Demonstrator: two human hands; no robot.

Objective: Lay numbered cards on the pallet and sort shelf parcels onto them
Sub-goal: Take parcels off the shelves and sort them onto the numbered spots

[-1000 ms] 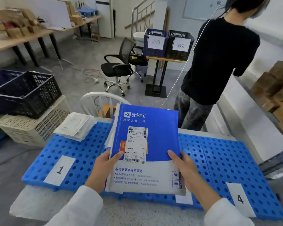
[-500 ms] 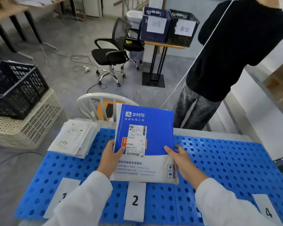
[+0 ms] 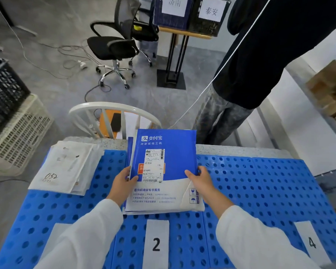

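Observation:
A blue and white mailer parcel [image 3: 169, 152] with a shipping label lies on top of a small stack on the blue perforated pallet [image 3: 260, 187], just behind the white card numbered 2 [image 3: 156, 243]. My left hand [image 3: 122, 181] grips the stack's left edge and my right hand [image 3: 200, 179] grips its right edge. The card numbered 4 [image 3: 311, 242] lies at the right front. Another white card [image 3: 56, 230] at the left front is mostly hidden by my left sleeve. A pile of white parcels [image 3: 66, 167] sits at the pallet's back left.
A person in black [image 3: 264, 61] stands just beyond the pallet on the right. A white chair back [image 3: 113, 107] is right behind the pallet. Stacked black and beige crates [image 3: 12, 121] sit on the left, cardboard boxes [image 3: 330, 90] on the right, an office chair [image 3: 114, 45] farther off.
Both hands carried the blue parcel stack forward and down; it now rests on the pallet behind card 2. The view tilted down, and my sleeves cover the left front card.

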